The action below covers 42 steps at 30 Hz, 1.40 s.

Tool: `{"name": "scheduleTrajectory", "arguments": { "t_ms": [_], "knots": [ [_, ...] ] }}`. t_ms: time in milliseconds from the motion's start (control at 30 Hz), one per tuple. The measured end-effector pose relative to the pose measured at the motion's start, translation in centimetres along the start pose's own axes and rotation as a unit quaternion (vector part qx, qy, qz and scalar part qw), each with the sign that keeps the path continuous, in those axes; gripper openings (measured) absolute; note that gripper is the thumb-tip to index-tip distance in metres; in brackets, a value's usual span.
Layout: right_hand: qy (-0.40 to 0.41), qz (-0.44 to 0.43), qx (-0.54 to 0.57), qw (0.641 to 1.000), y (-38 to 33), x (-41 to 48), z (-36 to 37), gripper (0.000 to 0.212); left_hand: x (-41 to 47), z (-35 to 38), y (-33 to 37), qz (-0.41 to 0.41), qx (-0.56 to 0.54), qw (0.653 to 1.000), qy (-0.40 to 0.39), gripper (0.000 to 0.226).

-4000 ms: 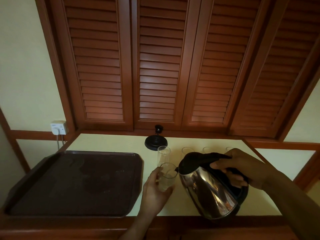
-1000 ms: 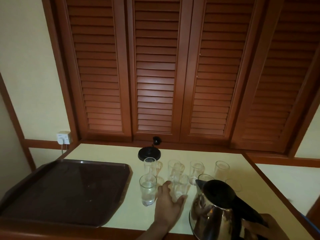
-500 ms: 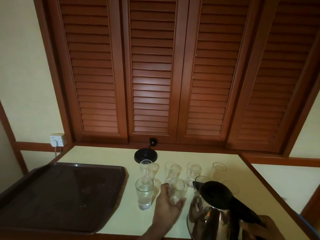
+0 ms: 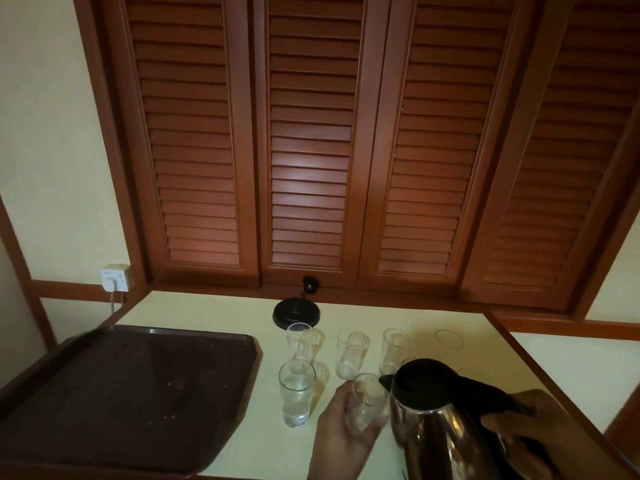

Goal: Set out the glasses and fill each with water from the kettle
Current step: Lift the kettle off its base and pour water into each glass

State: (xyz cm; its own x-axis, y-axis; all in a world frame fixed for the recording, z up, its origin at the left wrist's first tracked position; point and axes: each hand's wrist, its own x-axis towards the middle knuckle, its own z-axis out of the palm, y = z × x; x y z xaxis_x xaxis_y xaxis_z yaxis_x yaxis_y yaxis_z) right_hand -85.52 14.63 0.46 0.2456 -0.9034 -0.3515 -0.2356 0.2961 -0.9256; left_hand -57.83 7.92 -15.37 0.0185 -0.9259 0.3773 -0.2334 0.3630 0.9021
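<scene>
My left hand [image 4: 341,434] is curled round an empty-looking glass [image 4: 365,400] near the front of the counter [image 4: 207,313], thumb on its left side; my wrist is cut off by the bottom edge. My right hand [image 4: 519,434] grips the black handle of the steel kettle [image 4: 436,420], fingers wrapped over it; the hand's lower part and the kettle's bottom run out of view. The kettle leans left, its spout just beside the held glass's rim; I cannot tell whether water is running.

Just left of that glass stands another glass [image 4: 297,393], holding water. Behind them is a far row of glasses [image 4: 349,351], pale against the counter; the rightmost one [image 4: 449,338] shows as little more than a faint rim; the kettle's lid hides most of one more glass behind it.

The black kettle base [image 4: 297,312] sits at the far edge, below brown louvred shutters [image 4: 311,150]. A dark tray [image 4: 121,393] lies on the left, its near corner cut off. The marking on the wall socket [image 4: 116,277] is too blurred to read.
</scene>
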Motion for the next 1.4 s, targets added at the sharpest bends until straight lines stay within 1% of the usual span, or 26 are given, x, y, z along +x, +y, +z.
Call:
{"name": "scheduleTrajectory", "arguments": {
  "t_ms": [67,167,233,300,333,367,433,500,633,800,967,1200,1400],
  "knots": [
    [0.019,-0.003,-0.007,1.0,-0.8,-0.1,-0.1,0.072,0.1,-0.1,0.0,0.001,0.007,1.0,-0.005,0.056],
    [-0.006,0.018,0.035,0.999,-2.7,-0.8,0.8,0.077,0.1,-0.2,0.3,-0.012,0.007,1.0,-0.009,0.057],
    [0.005,0.001,0.035,0.999,-2.7,-1.0,0.9,0.088,0.2,-0.1,0.3,-0.023,0.0,1.0,-0.007,0.057],
    [0.01,-0.01,0.043,0.999,-3.1,-1.3,1.2,0.108,0.3,-0.2,0.4,-0.031,0.0,1.0,-0.005,0.057],
    [0.019,-0.017,0.04,0.999,-3.1,-1.3,1.0,0.111,0.3,-0.2,0.4,-0.034,0.001,0.999,-0.004,0.058],
    [0.013,-0.018,0.035,0.999,-3.3,-1.4,1.1,0.106,0.3,-0.2,0.4,-0.036,0.002,0.999,-0.003,0.059],
    [0.011,-0.022,0.019,1.0,-4.0,-1.7,1.5,0.084,0.3,-0.2,0.2,-0.041,0.008,0.999,-0.009,0.061],
    [0.019,-0.036,-0.003,0.999,-4.4,-1.6,1.5,0.077,0.3,-0.1,0.0,-0.044,0.012,0.999,-0.014,0.063],
    [0.031,-0.043,-0.035,0.998,-5.1,-1.6,1.8,0.076,0.3,-0.1,-0.1,-0.04,0.016,0.999,-0.021,0.063],
    [0.042,-0.046,-0.066,0.996,-5.7,-1.3,2.1,0.078,0.3,-0.3,0.2,-0.033,0.017,0.999,-0.036,0.057],
    [0.037,-0.033,-0.096,0.994,-6.9,-1.1,2.7,0.077,0.2,-0.4,0.2,-0.045,0.004,0.998,-0.037,0.066],
    [0.039,-0.035,-0.103,0.993,-7.5,-1.0,3.2,0.078,0.3,-0.3,0.0,-0.052,0.015,0.998,-0.03,0.071],
    [0.047,-0.036,-0.109,0.992,-7.2,-1.5,3.4,0.08,0.2,-0.4,0.4,-0.058,0.007,0.998,-0.025,0.067]
  ]
}}
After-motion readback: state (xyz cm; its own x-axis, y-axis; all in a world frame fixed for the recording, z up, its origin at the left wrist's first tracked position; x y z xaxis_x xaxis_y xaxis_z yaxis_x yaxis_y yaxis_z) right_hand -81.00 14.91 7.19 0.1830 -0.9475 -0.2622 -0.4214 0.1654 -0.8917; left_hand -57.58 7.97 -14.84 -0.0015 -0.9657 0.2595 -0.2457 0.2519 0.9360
